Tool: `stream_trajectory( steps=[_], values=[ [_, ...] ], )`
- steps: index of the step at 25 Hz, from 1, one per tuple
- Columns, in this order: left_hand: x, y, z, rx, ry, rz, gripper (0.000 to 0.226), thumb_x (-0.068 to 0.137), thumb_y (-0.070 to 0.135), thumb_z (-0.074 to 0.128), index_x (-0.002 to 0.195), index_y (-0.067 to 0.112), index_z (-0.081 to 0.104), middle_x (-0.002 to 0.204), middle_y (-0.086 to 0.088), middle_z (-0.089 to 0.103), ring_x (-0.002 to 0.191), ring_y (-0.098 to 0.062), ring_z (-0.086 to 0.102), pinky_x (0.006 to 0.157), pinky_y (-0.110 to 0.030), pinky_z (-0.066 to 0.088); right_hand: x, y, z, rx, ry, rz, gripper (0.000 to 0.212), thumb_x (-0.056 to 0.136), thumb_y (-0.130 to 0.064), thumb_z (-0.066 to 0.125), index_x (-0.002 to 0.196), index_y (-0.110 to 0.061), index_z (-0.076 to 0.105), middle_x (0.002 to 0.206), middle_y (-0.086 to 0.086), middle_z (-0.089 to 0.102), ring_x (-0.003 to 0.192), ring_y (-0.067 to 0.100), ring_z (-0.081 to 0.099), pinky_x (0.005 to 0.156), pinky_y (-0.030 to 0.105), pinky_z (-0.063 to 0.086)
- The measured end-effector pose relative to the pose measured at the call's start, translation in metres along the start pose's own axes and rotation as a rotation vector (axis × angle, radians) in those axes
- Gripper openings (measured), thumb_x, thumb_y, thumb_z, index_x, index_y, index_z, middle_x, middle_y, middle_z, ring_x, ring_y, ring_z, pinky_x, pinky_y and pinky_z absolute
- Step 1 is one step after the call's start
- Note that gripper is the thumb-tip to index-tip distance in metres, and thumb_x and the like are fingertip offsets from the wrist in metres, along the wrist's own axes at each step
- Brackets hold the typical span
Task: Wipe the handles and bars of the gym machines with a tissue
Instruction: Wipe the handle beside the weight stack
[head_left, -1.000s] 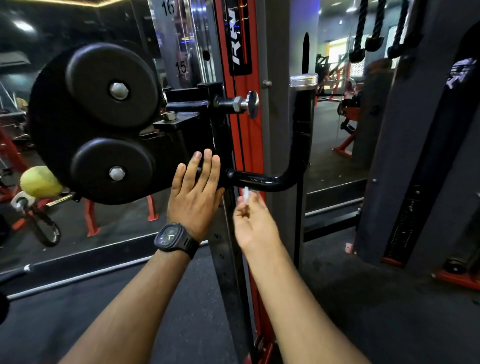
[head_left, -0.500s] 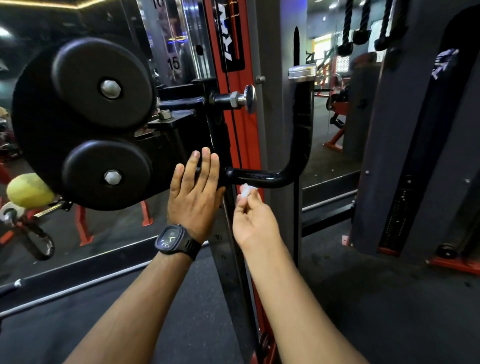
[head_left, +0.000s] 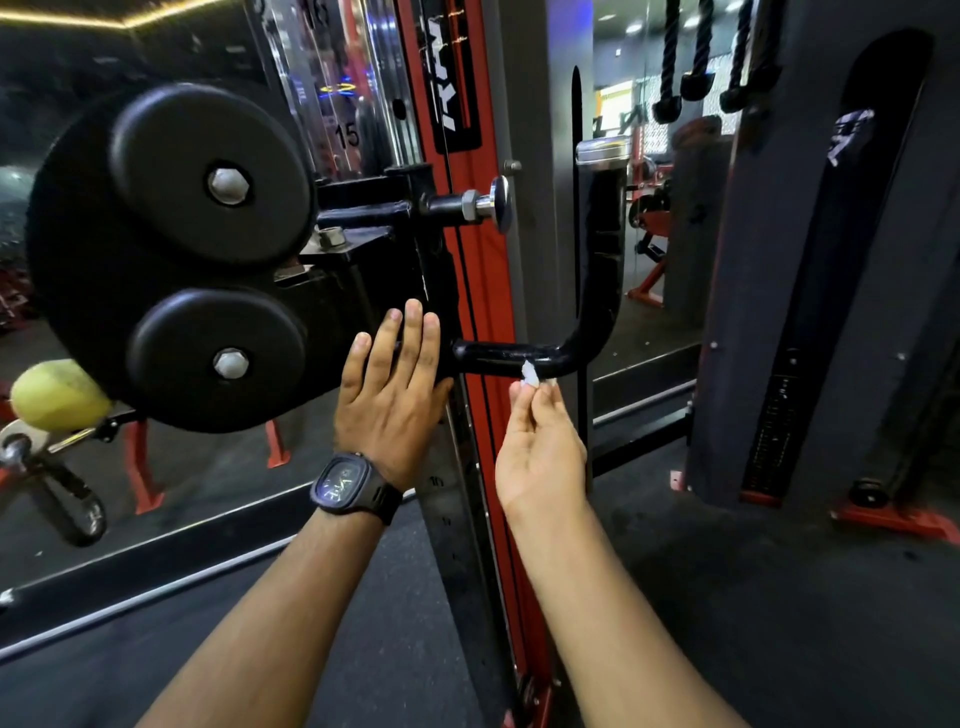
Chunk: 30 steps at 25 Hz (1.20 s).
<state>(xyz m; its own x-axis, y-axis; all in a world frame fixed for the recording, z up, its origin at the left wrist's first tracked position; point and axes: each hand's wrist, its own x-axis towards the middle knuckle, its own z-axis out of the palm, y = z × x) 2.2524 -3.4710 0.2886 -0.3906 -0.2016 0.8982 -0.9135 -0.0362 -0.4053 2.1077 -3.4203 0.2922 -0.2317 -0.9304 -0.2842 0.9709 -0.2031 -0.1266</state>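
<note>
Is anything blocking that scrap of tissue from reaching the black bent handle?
Nothing visible. The tissue, pinched by the right hand, sits right at the underside of the handle. The left hand lies flat on the carriage, clear of that spot.

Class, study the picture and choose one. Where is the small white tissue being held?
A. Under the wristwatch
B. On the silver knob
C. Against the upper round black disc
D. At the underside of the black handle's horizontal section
D: the right hand pinches the tissue at its fingertips and holds it up against the lower edge of the black handle, on the horizontal section just before the bend.
</note>
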Motion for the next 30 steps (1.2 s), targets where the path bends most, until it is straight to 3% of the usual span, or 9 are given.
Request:
stream_trajectory(
  steps=[2,7,10,14,18,23,27,30],
  values=[
    [0.000,0.000,0.000,-0.003,0.007,0.002,0.056,0.105,0.044,0.033,0.150,0.011,0.035,0.153,-0.006,0.042,0.142,-0.021,0.030,0.120,-0.037,0.006,-0.003,-0.005,0.000,-0.032,-0.009,-0.080,0.020,0.096,0.000,0.058,0.114,0.002,0.066,0.105,0.016,0.068,0.093,0.017,0.071,0.080,0.021,0.059],
    [-0.001,0.000,0.003,-0.016,0.002,-0.007,0.058,0.105,0.045,0.032,0.151,0.010,0.033,0.154,-0.007,0.039,0.143,-0.022,0.027,0.121,-0.037,0.003,0.000,-0.013,-0.004,-0.364,0.007,-0.537,0.017,0.096,-0.007,0.062,0.110,-0.013,0.068,0.109,0.004,0.072,0.104,0.012,0.070,0.084,0.018,0.054],
    [-0.002,0.000,0.004,-0.015,0.015,-0.001,0.058,0.103,0.045,0.039,0.150,0.011,0.036,0.153,-0.006,0.041,0.143,-0.022,0.029,0.121,-0.037,0.006,0.000,-0.023,-0.008,-0.530,-0.075,-0.744,0.018,0.094,-0.009,0.066,0.109,-0.017,0.068,0.107,0.000,0.073,0.106,0.011,0.069,0.088,0.020,0.053],
    [0.002,-0.003,0.005,0.000,0.092,-0.005,0.050,0.101,0.045,0.049,0.141,0.015,0.053,0.145,-0.001,0.053,0.138,-0.021,0.039,0.118,-0.039,0.012,0.007,-0.039,-0.008,-0.676,-0.195,-0.913,0.020,0.095,-0.009,0.064,0.114,-0.015,0.067,0.111,-0.001,0.071,0.108,0.009,0.067,0.091,0.020,0.052],
    [0.002,-0.001,0.007,-0.022,0.072,-0.040,0.052,0.101,0.045,0.050,0.143,0.014,0.050,0.148,-0.002,0.049,0.143,-0.022,0.032,0.120,-0.040,0.006,0.016,-0.047,-0.008,-0.795,-0.267,-1.072,0.021,0.097,-0.007,0.061,0.117,-0.014,0.064,0.118,0.008,0.067,0.112,0.009,0.065,0.093,0.020,0.052],
    [0.001,0.000,0.008,-0.013,0.053,-0.062,0.055,0.101,0.045,0.050,0.147,0.014,0.045,0.151,-0.001,0.046,0.145,-0.022,0.027,0.121,-0.040,0.003,0.020,-0.061,0.011,-0.876,-0.369,-1.258,0.021,0.098,-0.006,0.060,0.116,-0.016,0.062,0.112,0.005,0.068,0.107,0.010,0.066,0.090,0.024,0.054],
    [-0.001,0.003,0.006,-0.012,0.036,-0.080,0.055,0.101,0.042,0.052,0.147,0.014,0.044,0.152,-0.001,0.044,0.147,-0.022,0.024,0.122,-0.042,0.001,0.022,-0.071,0.018,-0.913,-0.418,-1.299,0.020,0.098,-0.007,0.061,0.116,-0.014,0.064,0.109,0.002,0.068,0.103,0.014,0.067,0.088,0.036,0.058],
    [-0.001,0.004,0.007,-0.040,0.024,-0.082,0.055,0.101,0.042,0.051,0.149,0.015,0.041,0.153,-0.001,0.042,0.147,-0.023,0.022,0.122,-0.043,0.001,0.028,-0.079,0.027,-0.959,-0.457,-1.362,0.017,0.097,-0.007,0.062,0.113,-0.012,0.067,0.106,0.003,0.067,0.100,0.013,0.066,0.087,0.030,0.056]
  ],
)
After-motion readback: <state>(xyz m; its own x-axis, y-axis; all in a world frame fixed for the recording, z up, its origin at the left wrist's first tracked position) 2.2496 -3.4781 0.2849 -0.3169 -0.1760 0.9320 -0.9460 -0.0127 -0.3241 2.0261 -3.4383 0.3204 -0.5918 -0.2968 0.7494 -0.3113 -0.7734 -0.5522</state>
